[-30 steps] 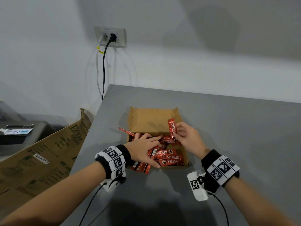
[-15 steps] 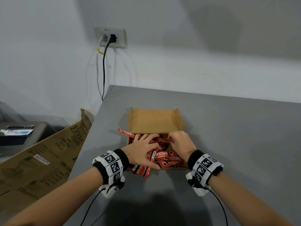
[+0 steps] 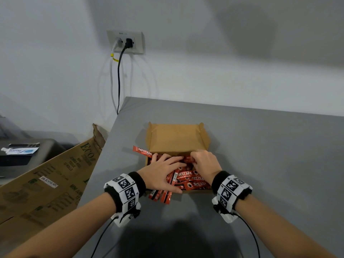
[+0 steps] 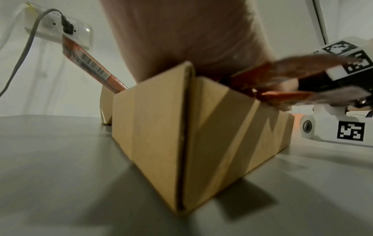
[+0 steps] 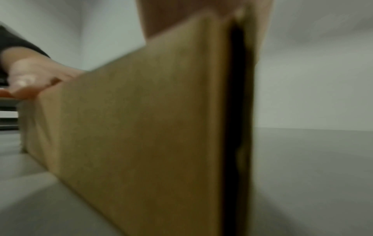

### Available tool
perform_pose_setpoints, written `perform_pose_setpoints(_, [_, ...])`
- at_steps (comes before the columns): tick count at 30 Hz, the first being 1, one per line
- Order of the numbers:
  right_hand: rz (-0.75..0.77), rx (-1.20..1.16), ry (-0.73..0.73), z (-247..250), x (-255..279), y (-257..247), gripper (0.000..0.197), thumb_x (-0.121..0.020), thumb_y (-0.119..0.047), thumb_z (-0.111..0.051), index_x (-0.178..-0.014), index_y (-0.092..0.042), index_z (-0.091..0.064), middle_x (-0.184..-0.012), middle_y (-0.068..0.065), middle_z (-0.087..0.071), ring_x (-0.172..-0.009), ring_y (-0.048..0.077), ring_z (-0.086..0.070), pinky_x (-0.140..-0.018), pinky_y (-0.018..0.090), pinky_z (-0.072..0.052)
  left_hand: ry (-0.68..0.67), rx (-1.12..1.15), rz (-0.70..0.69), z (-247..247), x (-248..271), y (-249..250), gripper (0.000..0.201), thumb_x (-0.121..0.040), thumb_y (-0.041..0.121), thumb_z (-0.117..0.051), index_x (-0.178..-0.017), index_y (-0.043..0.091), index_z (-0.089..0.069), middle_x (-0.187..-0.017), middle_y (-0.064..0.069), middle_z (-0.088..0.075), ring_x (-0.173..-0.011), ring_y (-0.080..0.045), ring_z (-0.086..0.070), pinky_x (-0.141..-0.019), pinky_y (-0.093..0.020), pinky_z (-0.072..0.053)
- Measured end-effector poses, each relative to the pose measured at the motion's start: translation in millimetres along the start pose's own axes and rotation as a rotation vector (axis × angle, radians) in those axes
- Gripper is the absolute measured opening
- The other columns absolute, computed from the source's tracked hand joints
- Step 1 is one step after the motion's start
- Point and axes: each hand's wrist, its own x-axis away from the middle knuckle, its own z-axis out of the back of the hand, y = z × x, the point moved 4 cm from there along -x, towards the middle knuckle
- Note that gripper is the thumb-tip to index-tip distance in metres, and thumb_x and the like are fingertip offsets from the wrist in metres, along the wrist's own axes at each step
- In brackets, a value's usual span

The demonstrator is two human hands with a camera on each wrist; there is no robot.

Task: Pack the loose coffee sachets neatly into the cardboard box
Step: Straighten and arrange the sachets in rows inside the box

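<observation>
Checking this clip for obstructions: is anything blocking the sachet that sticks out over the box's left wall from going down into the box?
Mostly the left hand, spread flat on the sachet pile beside it. The sachet leans across the cardboard box wall.

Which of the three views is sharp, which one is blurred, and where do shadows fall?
Head view: sharp, print on the coffee sachets readable; a dark shadow lies on the grey table near the bottom edge. Left wrist view: cardboard box fairly sharp, right hand smeared. Right wrist view: blurred all over, box wall soft.
</observation>
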Motion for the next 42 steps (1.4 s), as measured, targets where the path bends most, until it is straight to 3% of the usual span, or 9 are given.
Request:
perform_pose_setpoints(8, [0.097,-0.101,-0.002,5.6,10.0,1.3,0.02,-0.087,-0.011,-0.057,-0.107,-0.012,-0.059,-0.107,0.003,-0.055,-0.093,0.022,-0.058,-0.082,0.034,-0.049,-0.04,-0.07,0.031,-0.9,-2.8,-0.1,0.103,-0.067,0.08,-0.041,-0.149,0.024,-0.014,-0.156,0.01,-0.01,-0.136,-0.017,-0.015,-0.111,-0.049,-0.006])
perform_pose_setpoints(11, [0.201,-0.094,-0.143,4.5,15.5,-1.4,0.031,-0.091,-0.013,-0.05,-0.121,-0.017,-0.057,-0.112,0.002,-0.051,-0.098,0.019,-0.056,-0.088,0.032,-0.046,-0.033,-0.081,0.028,-2.6,-4.2,-0.6,0.11,-0.061,0.085,-0.033,-0.15,0.023,-0.013,-0.156,0.011,-0.009,-0.136,-0.017,-0.017,-0.11,-0.048,-0.008])
perform_pose_setpoints(14, [0.219,0.054,-0.245,0.6,16.3,-2.0,0.042,-0.096,-0.019,-0.044,-0.138,-0.022,-0.042,-0.122,0.003,-0.049,-0.106,0.023,-0.056,-0.089,0.035,-0.046,-0.034,-0.089,0.029,-3.2,-4.8,-0.5,0.117,-0.055,0.088,-0.025,-0.15,0.021,-0.012,-0.156,0.013,-0.007,-0.135,-0.016,-0.016,-0.11,-0.047,-0.008])
perform_pose_setpoints(20, [0.17,0.074,-0.221,0.6,9.1,1.3,0.022,-0.09,-0.025,-0.057,-0.111,-0.019,-0.059,-0.111,0.001,-0.054,-0.101,0.022,-0.058,-0.086,0.034,-0.046,-0.039,-0.078,0.034,-4.7,-6.1,-0.7,0.117,-0.053,0.088,-0.024,-0.15,0.022,-0.013,-0.156,0.013,-0.006,-0.135,-0.016,-0.015,-0.11,-0.05,-0.007])
perform_pose_setpoints(26, [0.216,0.124,-0.249,1.9,8.5,-0.2,0.035,-0.092,-0.027,-0.054,-0.126,-0.023,-0.054,-0.116,0.001,-0.052,-0.103,0.022,-0.057,-0.085,0.034,-0.043,-0.041,-0.073,0.032,-4.7,-6.0,-1.6,0.117,-0.054,0.088,-0.026,-0.15,0.022,-0.013,-0.156,0.014,-0.006,-0.136,-0.016,-0.014,-0.11,-0.05,-0.007])
perform_pose_setpoints(32, [0.32,0.158,-0.262,14.3,8.6,0.1,0.029,-0.092,-0.032,-0.052,-0.116,-0.019,-0.063,-0.11,0.002,-0.052,-0.099,0.018,-0.054,-0.083,0.033,-0.047,-0.04,-0.07,0.034,-4.7,-6.1,-2.2,0.117,-0.054,0.088,-0.025,-0.15,0.022,-0.012,-0.156,0.012,-0.007,-0.136,-0.016,-0.014,-0.11,-0.05,-0.006])
perform_pose_setpoints(37, [0.363,0.159,-0.155,32.0,9.1,7.6,0.027,-0.095,-0.03,-0.048,-0.11,-0.017,-0.067,-0.112,0.0,-0.052,-0.106,0.014,-0.047,-0.087,0.026,-0.043,-0.045,-0.056,0.04,-4.9,-5.4,-2.4,0.116,-0.056,0.088,-0.028,-0.15,0.023,-0.011,-0.156,0.011,-0.008,-0.136,-0.017,-0.014,-0.111,-0.05,-0.004])
perform_pose_setpoints(40, [0.345,0.158,-0.105,47.1,8.5,9.3,0.028,-0.096,-0.03,-0.046,-0.111,-0.017,-0.067,-0.113,-0.001,-0.056,-0.105,0.014,-0.051,-0.088,0.027,-0.045,-0.047,-0.049,0.044,-5.4,-4.6,-2.6,0.111,-0.062,0.084,-0.038,-0.15,0.023,-0.01,-0.156,0.012,-0.007,-0.136,-0.017,-0.013,-0.111,-0.05,-0.003])
perform_pose_setpoints(42, [0.314,0.132,-0.071,59.7,6.1,11.6,0.027,-0.096,-0.029,-0.047,-0.11,-0.016,-0.066,-0.111,-0.001,-0.06,-0.101,0.014,-0.056,-0.088,0.027,-0.047,-0.042,-0.045,0.036,-5.6,-4.7,-2.6,0.113,-0.06,0.087,-0.034,-0.15,0.023,-0.01,-0.156,0.012,-0.006,-0.136,-0.016,-0.012,-0.111,-0.051,-0.002])
